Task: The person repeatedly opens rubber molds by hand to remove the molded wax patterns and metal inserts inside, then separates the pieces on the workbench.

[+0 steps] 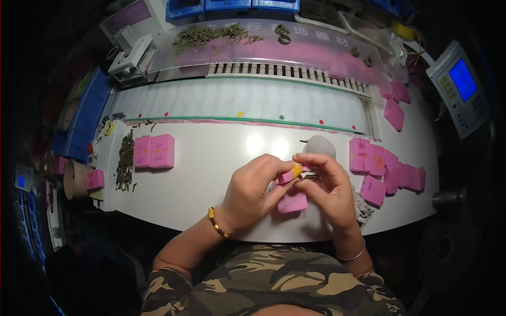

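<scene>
My left hand [247, 184] pinches a small pink block [286, 177] with a yellow part [297, 171] at its end. From the other side, the fingertips of my right hand [333, 196] close on the yellow end; their exact contact is partly hidden. Just beneath the hands, a larger pink block [292, 202] rests on the white table. Behind my right fingers sits a rounded grey lump [320, 145], with a thin dark stick poking out at its left.
Two marked pink blocks [154, 151] stand at left beside dark green scraps [125, 160]. More pink blocks [375, 160] cluster at right, above grey bits [363, 209]. A green-edged light panel [237, 100] crosses the back. A blue-screened device [459, 84] stands far right.
</scene>
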### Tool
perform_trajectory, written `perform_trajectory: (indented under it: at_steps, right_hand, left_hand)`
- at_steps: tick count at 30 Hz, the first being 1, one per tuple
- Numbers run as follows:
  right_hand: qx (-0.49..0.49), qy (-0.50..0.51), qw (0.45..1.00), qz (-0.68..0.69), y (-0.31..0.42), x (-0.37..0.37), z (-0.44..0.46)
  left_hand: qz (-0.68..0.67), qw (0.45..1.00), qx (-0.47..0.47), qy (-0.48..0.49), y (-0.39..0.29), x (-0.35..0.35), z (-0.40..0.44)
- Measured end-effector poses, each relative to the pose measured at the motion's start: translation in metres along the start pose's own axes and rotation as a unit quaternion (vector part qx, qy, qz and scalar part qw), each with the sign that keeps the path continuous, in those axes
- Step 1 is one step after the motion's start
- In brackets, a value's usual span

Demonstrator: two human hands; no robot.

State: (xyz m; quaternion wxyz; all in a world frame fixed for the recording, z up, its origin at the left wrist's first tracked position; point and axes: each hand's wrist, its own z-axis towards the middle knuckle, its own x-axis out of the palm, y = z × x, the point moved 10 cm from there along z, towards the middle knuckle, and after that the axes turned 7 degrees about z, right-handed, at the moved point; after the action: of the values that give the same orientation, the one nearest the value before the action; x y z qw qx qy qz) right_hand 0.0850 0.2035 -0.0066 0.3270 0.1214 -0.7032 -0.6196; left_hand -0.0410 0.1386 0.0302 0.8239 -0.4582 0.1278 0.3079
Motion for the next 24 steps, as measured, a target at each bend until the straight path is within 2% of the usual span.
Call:
perform_trajectory:
  at_steps: [1,2,4,6,9,11,12,14,15,16,18,22,23,24]
  right_hand:
    - [-0.066,-0.015,0.984,-0.163,0.014,0.003,0.0]
    - [-0.067,-0.018,0.984,-0.165,0.015,0.003,0.001]
    - [-0.141,0.028,0.919,-0.367,0.023,0.02,0.0]
    - [-0.144,0.024,0.917,-0.37,0.019,0.019,0.0]
    - [-0.125,0.037,0.921,-0.366,0.022,0.017,0.004]
    - [-0.234,-0.052,0.874,-0.423,0.062,0.007,0.005]
    - [-0.234,-0.051,0.874,-0.423,0.064,0.001,0.011]
    - [-0.327,-0.099,0.776,-0.53,0.079,-0.005,0.009]
    - [-0.233,-0.073,0.791,-0.561,0.049,-0.016,0.023]
    - [-0.234,-0.075,0.79,-0.561,0.042,-0.02,0.022]
    - [-0.176,-0.024,0.816,-0.55,0.022,-0.025,0.027]
    - [-0.16,-0.033,0.857,-0.489,0.025,-0.035,0.019]
    - [-0.161,-0.034,0.856,-0.49,0.026,-0.04,0.016]
    - [-0.153,-0.042,0.878,-0.451,0.027,-0.048,0.013]
  left_hand:
    - [0.054,0.998,0.022,-0.004,-0.004,0.0,0.001]
    - [0.052,0.998,0.024,-0.004,-0.004,0.001,0.001]
    - [0.163,0.984,0.07,-0.003,-0.016,0.007,0.001]
    - [0.18,0.98,0.08,-0.026,-0.018,0.009,0.0]
    - [0.153,0.986,0.068,0.002,-0.011,0.01,0.002]
    - [0.12,0.992,0.035,-0.028,-0.005,0.002,0.004]
    - [0.12,0.992,0.035,-0.028,-0.005,0.001,0.003]
    - [0.079,0.996,-0.016,-0.027,0.005,-0.003,0.001]
    - [0.08,0.996,-0.021,-0.023,0.008,-0.003,-0.001]
    - [0.08,0.996,-0.018,-0.023,0.009,-0.003,-0.002]
    - [0.089,0.996,-0.029,-0.006,0.014,-0.001,-0.004]
    - [0.082,0.995,-0.047,0.017,0.021,-0.004,-0.007]
    - [0.065,0.994,-0.084,0.027,0.028,-0.005,-0.009]
    - [0.046,0.991,-0.122,0.038,0.035,-0.006,-0.012]
